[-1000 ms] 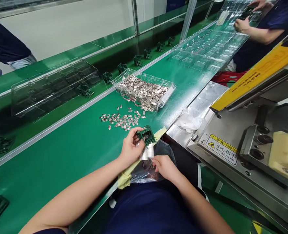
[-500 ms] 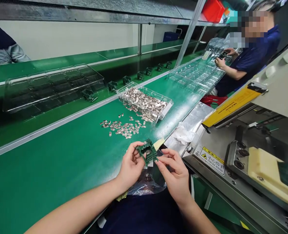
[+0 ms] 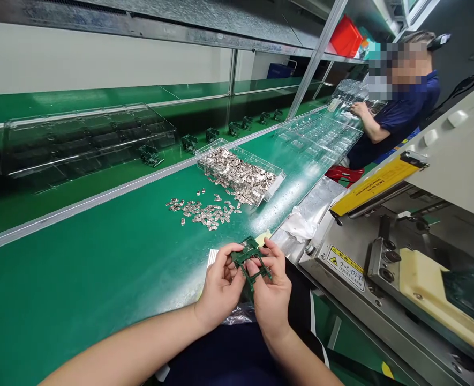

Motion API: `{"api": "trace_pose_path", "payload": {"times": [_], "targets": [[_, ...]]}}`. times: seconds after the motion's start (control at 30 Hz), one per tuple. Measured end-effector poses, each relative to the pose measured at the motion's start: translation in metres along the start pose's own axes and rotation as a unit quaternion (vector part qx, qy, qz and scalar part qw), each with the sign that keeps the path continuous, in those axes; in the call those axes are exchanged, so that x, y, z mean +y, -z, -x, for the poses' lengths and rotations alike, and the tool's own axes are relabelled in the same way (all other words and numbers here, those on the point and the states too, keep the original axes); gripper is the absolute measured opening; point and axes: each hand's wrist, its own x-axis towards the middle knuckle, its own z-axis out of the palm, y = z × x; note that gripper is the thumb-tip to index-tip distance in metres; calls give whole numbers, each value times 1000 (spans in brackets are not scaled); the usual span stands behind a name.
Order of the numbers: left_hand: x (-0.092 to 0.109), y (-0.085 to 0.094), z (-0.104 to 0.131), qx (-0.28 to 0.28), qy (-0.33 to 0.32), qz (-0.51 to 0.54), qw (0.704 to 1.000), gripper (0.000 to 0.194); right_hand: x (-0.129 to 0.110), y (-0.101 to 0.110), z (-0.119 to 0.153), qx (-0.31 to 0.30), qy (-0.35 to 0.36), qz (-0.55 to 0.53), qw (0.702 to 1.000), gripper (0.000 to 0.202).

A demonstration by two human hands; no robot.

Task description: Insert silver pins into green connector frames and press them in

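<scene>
Nearest, the left hand point(image 3: 220, 292) pinches one side of a green frame point(image 3: 249, 251) between thumb and fingers, while the right hand point(image 3: 272, 300) grips the opposite side, its thumb against the slender projecting arms. The frame is held up in front of the body, tilted, and appears to be in mid-handling; those thin arms call for light, even finger pressure and a steady left-hand hold. A pale striped piece point(image 3: 211, 256) shows beside the left hand. Farther out on the worktop point(image 3: 100, 268) lie scattered metal pieces point(image 3: 212, 215), just short of a clear box point(image 3: 279, 185) heaped with more. Beyond the metal rail point(image 3: 80, 207), similar green parts point(image 3: 211, 134) stand in a spaced row.
</scene>
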Motion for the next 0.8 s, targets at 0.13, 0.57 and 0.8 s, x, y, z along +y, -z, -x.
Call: {"api": "trace_pose_path", "payload": {"times": [0.13, 0.57, 0.8], "targets": [[-2, -3, 3, 3, -15, -20, 1000, 25, 2, -10, 5, 15, -64, -127, 990, 21], [14, -20, -13, -138, 29, -141, 980, 29, -5, 79, -13, -172, 95, 18, 980, 79], [42, -115, -60, -456, -35, -109, 883, 58, -53, 211, 3, 10, 167, 104, 980, 63]]}}
